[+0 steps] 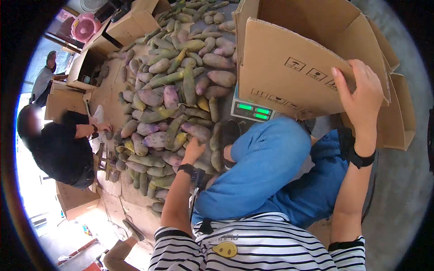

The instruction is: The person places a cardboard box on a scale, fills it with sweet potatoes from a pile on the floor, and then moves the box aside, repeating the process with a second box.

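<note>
My left hand (pixel 193 150) reaches down onto a wide pile of long green and purple root vegetables (pixel 158 97). Its fingers touch the pile beside a purplish one (pixel 197 131); whether they grip anything is not clear. On the right, my right hand (pixel 359 92) is closed over the top edge of an open cardboard box (pixel 289 67), thumb on the outer face. Under the box, a scale (pixel 253 110) shows green lit digits.
Across the pile at left, a co-worker in black (pixel 58 149) reaches toward the vegetables. Another person (pixel 44 79) is farther back among cardboard boxes (pixel 68 101). A pink fan (pixel 85 28) stands at upper left. More cardboard (pixel 400 113) lies at right.
</note>
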`<state>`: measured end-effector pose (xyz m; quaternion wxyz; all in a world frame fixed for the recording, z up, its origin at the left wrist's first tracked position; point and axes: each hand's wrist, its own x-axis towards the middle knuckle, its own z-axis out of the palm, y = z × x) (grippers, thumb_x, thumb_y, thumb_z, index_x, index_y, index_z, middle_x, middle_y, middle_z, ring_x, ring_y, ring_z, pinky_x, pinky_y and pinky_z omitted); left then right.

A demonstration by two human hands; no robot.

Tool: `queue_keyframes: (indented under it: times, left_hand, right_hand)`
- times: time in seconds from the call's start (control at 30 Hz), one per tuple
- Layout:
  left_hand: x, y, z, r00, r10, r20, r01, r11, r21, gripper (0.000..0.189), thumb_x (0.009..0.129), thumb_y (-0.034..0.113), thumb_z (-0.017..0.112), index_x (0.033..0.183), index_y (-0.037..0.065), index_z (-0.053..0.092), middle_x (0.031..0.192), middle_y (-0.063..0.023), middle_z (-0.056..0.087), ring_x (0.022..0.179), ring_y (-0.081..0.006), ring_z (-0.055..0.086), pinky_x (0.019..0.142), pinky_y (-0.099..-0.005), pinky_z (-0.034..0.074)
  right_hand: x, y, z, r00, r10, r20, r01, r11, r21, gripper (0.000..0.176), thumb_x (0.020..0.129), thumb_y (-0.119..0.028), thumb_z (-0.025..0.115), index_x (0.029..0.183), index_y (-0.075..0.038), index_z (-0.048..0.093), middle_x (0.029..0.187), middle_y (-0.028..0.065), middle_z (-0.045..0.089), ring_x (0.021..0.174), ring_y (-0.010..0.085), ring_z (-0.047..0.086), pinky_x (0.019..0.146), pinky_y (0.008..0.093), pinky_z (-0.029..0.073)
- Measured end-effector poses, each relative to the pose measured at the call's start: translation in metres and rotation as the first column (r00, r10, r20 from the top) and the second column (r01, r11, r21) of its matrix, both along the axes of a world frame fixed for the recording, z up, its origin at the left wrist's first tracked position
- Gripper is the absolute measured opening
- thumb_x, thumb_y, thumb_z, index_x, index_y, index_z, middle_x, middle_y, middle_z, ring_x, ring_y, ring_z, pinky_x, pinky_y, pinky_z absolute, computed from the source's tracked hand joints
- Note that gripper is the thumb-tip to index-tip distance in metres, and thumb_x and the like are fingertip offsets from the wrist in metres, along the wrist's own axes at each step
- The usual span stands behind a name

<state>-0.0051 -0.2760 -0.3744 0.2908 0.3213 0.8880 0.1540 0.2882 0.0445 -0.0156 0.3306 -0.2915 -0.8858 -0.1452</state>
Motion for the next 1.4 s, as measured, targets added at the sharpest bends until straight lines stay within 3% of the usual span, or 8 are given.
queue_keyframes:
  times: [0.27,0.57,0.73,0.77,0.8,0.87,1.17,1.4]
  left_hand:
    - [-0.007,0.027,-0.048,0.51,0.722,0.467,-0.734,0.648,-0.201,0.069,0.074,0.047,0.073,0.111,-0.008,0.053,0.096,-0.0151,0.061,0.082,-0.0237,0.059,0.06,-0.0382,0.049]
    - [-0.025,0.049,-0.125,0.549,0.807,0.217,-0.8,0.583,-0.143,0.083,0.068,0.043,0.078,0.11,-0.018,0.041,0.104,-0.0219,0.059,0.099,-0.0279,0.06,0.085,-0.033,0.046]
    - [-0.015,0.046,-0.059,0.297,0.75,0.591,-0.838,0.502,-0.217,0.068,0.069,0.038,0.076,0.112,-0.006,0.047,0.101,-0.0154,0.062,0.091,-0.0267,0.061,0.07,-0.0378,0.049]
    - [-0.025,-0.01,-0.12,0.894,0.23,0.386,-0.337,0.911,0.238,0.054,0.073,0.036,0.074,0.112,0.005,0.053,0.101,-0.0073,0.064,0.09,-0.025,0.062,0.069,-0.0365,0.05]
    - [-0.027,-0.004,-0.104,0.901,0.218,0.376,-0.323,0.914,0.244,0.054,0.073,0.036,0.074,0.112,0.005,0.053,0.101,-0.0073,0.064,0.09,-0.025,0.062,0.069,-0.0365,0.05]
    - [-0.018,0.019,-0.03,-0.035,0.435,0.9,-0.789,0.541,-0.292,0.045,0.078,0.035,0.068,0.114,0.012,0.055,0.105,-0.0022,0.064,0.095,-0.0239,0.061,0.076,-0.0367,0.05]
    - [-0.017,0.084,0.24,0.835,-0.081,0.545,-0.407,0.577,0.709,0.071,0.08,0.037,0.064,0.136,0.003,0.038,0.132,-0.0109,0.046,0.121,-0.0269,0.045,0.101,-0.041,0.037]
    - [0.042,0.198,0.411,0.931,-0.22,-0.29,0.331,0.18,0.926,0.05,0.078,0.014,0.069,0.123,-0.001,0.051,0.116,-0.0123,0.057,0.104,-0.02,0.057,0.089,-0.0325,0.046]
  right_hand:
    - [-0.003,-0.002,-0.003,0.997,-0.065,0.035,0.066,0.998,-0.008,0.027,0.082,-0.027,0.067,0.093,-0.003,0.059,0.085,0.0135,0.061,0.08,0.0327,0.058,0.07,0.0395,0.045]
    - [-0.008,-0.005,-0.002,0.996,-0.078,0.054,0.078,0.997,-0.011,0.025,0.082,-0.024,0.067,0.093,-0.002,0.059,0.085,0.014,0.06,0.079,0.0324,0.058,0.069,0.0383,0.044]
    - [-0.005,-0.002,-0.001,0.998,-0.057,0.03,0.06,0.995,-0.081,0.025,0.081,-0.024,0.068,0.092,-0.003,0.059,0.084,0.0139,0.06,0.078,0.0324,0.058,0.068,0.0388,0.044]
    - [-0.005,-0.001,-0.001,0.999,-0.037,0.035,0.039,0.998,-0.05,0.025,0.08,-0.024,0.068,0.091,-0.004,0.059,0.083,0.0136,0.06,0.077,0.0321,0.058,0.068,0.0389,0.044]
    - [-0.005,0.0,0.0,0.999,-0.019,0.04,0.02,1.0,-0.018,0.025,0.08,-0.025,0.069,0.091,-0.004,0.06,0.083,0.0134,0.06,0.077,0.0318,0.058,0.067,0.0391,0.044]
    - [-0.005,0.0,0.001,1.0,-0.002,0.018,0.002,1.0,-0.03,0.026,0.08,-0.026,0.068,0.09,-0.004,0.059,0.082,0.0127,0.06,0.076,0.0313,0.058,0.066,0.039,0.044]
    - [0.0,0.004,-0.003,0.995,0.075,-0.066,-0.073,0.997,0.032,0.026,0.078,-0.029,0.068,0.082,-0.007,0.056,0.073,0.0097,0.058,0.07,0.0293,0.057,0.061,0.0386,0.042]
    - [0.001,0.005,-0.004,0.995,0.082,-0.05,-0.08,0.996,0.043,0.023,0.078,-0.027,0.067,0.081,-0.008,0.056,0.073,0.0083,0.058,0.069,0.0288,0.057,0.061,0.0386,0.043]
